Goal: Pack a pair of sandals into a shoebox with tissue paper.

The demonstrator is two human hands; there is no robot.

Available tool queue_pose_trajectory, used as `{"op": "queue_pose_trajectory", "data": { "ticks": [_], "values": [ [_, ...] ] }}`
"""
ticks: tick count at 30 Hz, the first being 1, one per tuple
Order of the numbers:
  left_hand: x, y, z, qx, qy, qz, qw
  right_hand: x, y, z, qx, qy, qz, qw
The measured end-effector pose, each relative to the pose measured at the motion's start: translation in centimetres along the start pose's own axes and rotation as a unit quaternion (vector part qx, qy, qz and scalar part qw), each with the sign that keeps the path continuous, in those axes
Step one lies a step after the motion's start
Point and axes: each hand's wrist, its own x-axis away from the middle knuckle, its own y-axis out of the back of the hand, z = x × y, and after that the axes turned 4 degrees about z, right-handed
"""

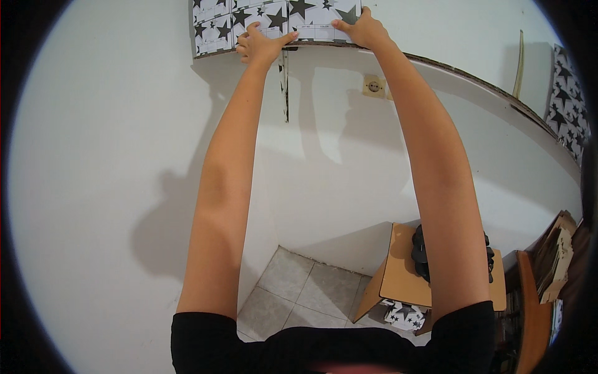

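Both my arms reach up to a high shelf [430, 60] that carries cardboard boxes printed with black and grey stars. My right hand [370, 31] grips the right edge of the rightmost star-patterned box [314, 14] in this group, thumb on its front and a finger up along its side. Close to the shelf edge, my left hand [260, 47] has its fingers spread in front of the neighbouring star-patterned box [268, 14]. Its thumb points right and touches the lower left corner of the box at my right hand. The tops of the boxes lie outside the view.
Another star-patterned box [564, 100] stands at the shelf's far right. A wall socket [374, 86] sits below the shelf. Down on the tiled floor [283, 290] is a small wooden table [395, 274] bearing a black object [421, 255]. Flattened cardboard [555, 265] leans at the right.
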Motion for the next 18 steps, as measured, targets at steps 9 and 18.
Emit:
{"op": "queue_pose_trajectory", "data": {
  "ticks": [9,18],
  "values": [
    [-0.1,-0.4,0.5,0.008,-0.003,-0.011,1.000,1.3,0.4,0.2,-0.013,0.022,-0.005,1.000],
    [-0.3,-0.4,0.9,0.033,-0.026,-0.024,0.999,2.0,1.0,0.9,0.018,0.063,-0.019,0.998]
  ]
}}
